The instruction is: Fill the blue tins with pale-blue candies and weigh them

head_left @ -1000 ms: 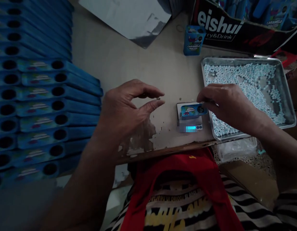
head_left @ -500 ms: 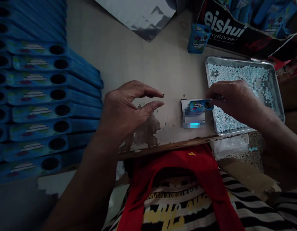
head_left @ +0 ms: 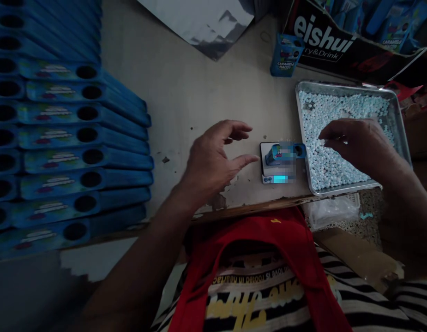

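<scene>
A small blue candy box (head_left: pixel 276 156) lies on its side on a digital scale (head_left: pixel 267 179) with a lit display. Its end with the dark round hole points toward the tray. My left hand (head_left: pixel 216 154) hovers just left of the scale, thumb and fingers apart, holding nothing. Over the metal tray (head_left: pixel 404 133), my right hand (head_left: pixel 362 140) has thumb and fingertips pinched together above the small pale blue and white candies (head_left: pixel 326 173). Whatever sits between those fingertips is too small to make out.
Stacked blue boxes (head_left: pixel 87 113) with round holes fill the left side. One blue box (head_left: pixel 284 57) stands upright beside a black carton (head_left: pixel 324 41) of more boxes. A silvery sheet (head_left: pixel 206 27) lies at the back. The table's worn edge (head_left: pixel 251 207) runs before me.
My right hand has moved right, away from the box on the scale, to above the candies. My left hand has moved right, closer to the scale.
</scene>
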Available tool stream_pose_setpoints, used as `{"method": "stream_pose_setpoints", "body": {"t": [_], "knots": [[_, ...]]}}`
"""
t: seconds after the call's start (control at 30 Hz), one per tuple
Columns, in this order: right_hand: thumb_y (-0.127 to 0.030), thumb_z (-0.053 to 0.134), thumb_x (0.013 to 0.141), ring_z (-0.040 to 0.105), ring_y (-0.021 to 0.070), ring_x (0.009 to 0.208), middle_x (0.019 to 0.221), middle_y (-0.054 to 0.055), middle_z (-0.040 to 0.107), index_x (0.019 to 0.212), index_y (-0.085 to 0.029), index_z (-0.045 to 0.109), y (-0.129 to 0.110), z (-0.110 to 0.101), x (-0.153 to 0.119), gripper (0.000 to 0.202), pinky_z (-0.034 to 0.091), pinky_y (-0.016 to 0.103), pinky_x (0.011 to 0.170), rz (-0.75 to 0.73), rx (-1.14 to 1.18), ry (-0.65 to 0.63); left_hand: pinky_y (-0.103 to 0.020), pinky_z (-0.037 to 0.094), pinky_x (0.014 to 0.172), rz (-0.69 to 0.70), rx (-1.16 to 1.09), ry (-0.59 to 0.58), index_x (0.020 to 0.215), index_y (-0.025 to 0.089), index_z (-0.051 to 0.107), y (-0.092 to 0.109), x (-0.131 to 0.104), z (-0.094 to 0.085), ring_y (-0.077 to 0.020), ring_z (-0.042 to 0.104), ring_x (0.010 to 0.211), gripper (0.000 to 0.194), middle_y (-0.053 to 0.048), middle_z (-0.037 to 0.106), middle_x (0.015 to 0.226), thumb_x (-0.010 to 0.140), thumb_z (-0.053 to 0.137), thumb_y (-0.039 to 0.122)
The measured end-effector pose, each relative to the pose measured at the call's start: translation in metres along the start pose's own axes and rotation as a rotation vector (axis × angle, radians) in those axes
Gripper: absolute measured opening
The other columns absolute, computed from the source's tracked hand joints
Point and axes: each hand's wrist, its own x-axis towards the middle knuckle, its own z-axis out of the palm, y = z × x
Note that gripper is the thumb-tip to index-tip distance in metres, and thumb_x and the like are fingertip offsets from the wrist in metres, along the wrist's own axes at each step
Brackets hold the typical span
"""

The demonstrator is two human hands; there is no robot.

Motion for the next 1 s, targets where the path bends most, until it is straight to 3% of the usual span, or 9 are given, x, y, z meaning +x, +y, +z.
{"method": "stream_pose_setpoints", "body": {"t": [0.1, 0.2, 0.27, 0.37, 0.47, 0.57, 0.7, 0.83, 1.0], "knots": [[-0.024, 0.095, 0.083, 0.076, 0.0384, 0.129, 0.128, 0.009, 0.086, 0.100, -0.029, 0.090, 0.037, 0.019, -0.010, 0.018, 0.051, 0.061, 0.119, 0.083, 0.092, 0.074, -0.041, 0.065, 0.106, -0.005, -0.053, -0.048, 0.136, 0.025, 0.068, -0.008, -0.003, 0.042, -0.0279, 0.077, 0.124, 0.061, -0.009, 0.079, 0.137, 0.086, 0.101, 0.038], [-0.047, 0.092, 0.091, 0.075, 0.0338, 0.131, 0.133, 0.011, 0.084, 0.109, -0.028, 0.088, 0.053, 0.052, -0.017, 0.026, 0.055, 0.058, 0.117, 0.217, 0.447, 0.178, -0.035, 0.065, 0.097, -0.013, -0.123, -0.113, 0.129, 0.023, 0.069, -0.011, 0.002, 0.077, -0.0242, 0.079, 0.110, 0.044, -0.007, 0.082, 0.121, 0.096, 0.093, 0.038], [-0.060, 0.087, 0.094, 0.079, 0.0276, 0.116, 0.119, 0.010, 0.086, 0.110, -0.026, 0.085, 0.053, 0.074, -0.019, 0.038, 0.062, 0.049, 0.107, 0.339, 0.813, 0.209, -0.035, 0.065, 0.095, 0.044, -0.096, -0.104, 0.128, 0.023, 0.071, -0.003, 0.012, 0.085, -0.0232, 0.079, 0.104, 0.032, -0.006, 0.082, 0.116, 0.101, 0.085, 0.033], [-0.073, 0.085, 0.093, 0.080, 0.0223, 0.099, 0.103, 0.008, 0.085, 0.105, -0.024, 0.079, 0.046, 0.100, -0.016, 0.051, 0.066, 0.040, 0.096, 0.501, 1.275, 0.225, -0.048, 0.060, 0.117, 0.319, 0.108, -0.068, 0.132, 0.028, 0.076, 0.021, 0.034, 0.082, -0.0279, 0.076, 0.121, 0.026, -0.007, 0.082, 0.129, 0.107, 0.071, 0.025], [-0.075, 0.075, 0.102, 0.080, 0.0204, 0.091, 0.099, 0.006, 0.084, 0.102, -0.024, 0.075, 0.042, 0.111, -0.010, 0.051, 0.068, 0.036, 0.089, 0.608, 1.593, 0.196, -0.059, 0.045, 0.134, 0.552, 0.278, -0.072, 0.131, 0.034, 0.081, 0.042, 0.056, 0.084, -0.0304, 0.071, 0.136, 0.031, -0.006, 0.083, 0.134, 0.111, 0.061, 0.023], [-0.069, 0.070, 0.108, 0.077, 0.0193, 0.082, 0.094, 0.004, 0.081, 0.093, -0.024, 0.070, 0.042, 0.113, -0.005, 0.047, 0.069, 0.035, 0.084, 0.678, 1.838, 0.188, -0.057, 0.047, 0.132, 0.612, 0.322, -0.093, 0.127, 0.034, 0.084, 0.046, 0.072, 0.099, -0.0302, 0.072, 0.137, 0.031, -0.005, 0.084, 0.131, 0.114, 0.058, 0.023], [-0.056, 0.069, 0.113, 0.075, 0.0197, 0.081, 0.090, 0.005, 0.078, 0.092, -0.024, 0.070, 0.048, 0.113, -0.003, 0.038, 0.070, 0.035, 0.086, 0.720, 1.984, 0.186, -0.054, 0.053, 0.124, 0.515, 0.284, -0.043, 0.129, 0.034, 0.081, 0.036, 0.079, 0.115, -0.0303, 0.073, 0.132, 0.032, -0.006, 0.083, 0.134, 0.108, 0.062, 0.018], [-0.044, 0.067, 0.113, 0.077, 0.0199, 0.091, 0.097, 0.012, 0.080, 0.096, -0.019, 0.075, 0.056, 0.110, -0.008, 0.031, 0.069, 0.028, 0.086, 0.776, 2.051, 0.115, -0.046, 0.062, 0.110, 0.275, 0.079, 0.040, 0.125, 0.029, 0.076, 0.025, 0.073, 0.117, -0.0275, 0.076, 0.117, 0.024, -0.006, 0.083, 0.125, 0.101, 0.077, 0.029], [-0.023, 0.065, 0.109, 0.074, 0.0140, 0.082, 0.093, 0.008, 0.079, 0.103, -0.016, 0.077, 0.068, 0.104, -0.015, 0.015, 0.065, 0.020, 0.072, 0.799, 2.031, 0.088, -0.034, 0.067, 0.097, -0.057, -0.379, 0.183, 0.120, 0.025, 0.072, 0.008, 0.051, 0.103, -0.0208, 0.078, 0.101, 0.053, -0.001, 0.080, 0.110, 0.079, 0.101, 0.039]]}}
